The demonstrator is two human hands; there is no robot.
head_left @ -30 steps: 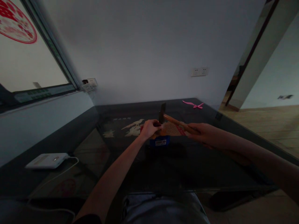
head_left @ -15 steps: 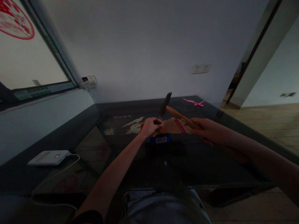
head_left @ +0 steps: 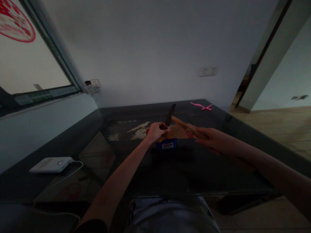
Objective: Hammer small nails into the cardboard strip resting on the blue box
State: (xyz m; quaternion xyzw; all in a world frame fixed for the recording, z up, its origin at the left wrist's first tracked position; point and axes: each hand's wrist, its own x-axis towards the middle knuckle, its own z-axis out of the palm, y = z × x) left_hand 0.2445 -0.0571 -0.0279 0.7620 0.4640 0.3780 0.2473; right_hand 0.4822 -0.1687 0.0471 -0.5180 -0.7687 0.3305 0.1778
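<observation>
My right hand (head_left: pixel 211 138) is wrapped round the wooden handle of a hammer (head_left: pixel 181 122). The dark hammer head is low, close beside the fingertips of my left hand (head_left: pixel 157 130). Those left fingers are pinched together over a flat tan speckled piece with a red band (head_left: pixel 178 131); whatever small thing is between them is hidden. Under the speckled piece stands a blue box with a white label (head_left: pixel 167 145).
The dark glossy table (head_left: pixel 177 174) carries a printed pale pattern. A white power bank (head_left: pixel 51 165) with a cable lies at the left. Near the far right corner is a pink ribbon (head_left: pixel 205 107). Wall sockets (head_left: pixel 208 71) are behind.
The hammer has come down, its head now lower and nearer my left fingertips. My right hand has shifted slightly left and down with it. My left hand stays in place.
</observation>
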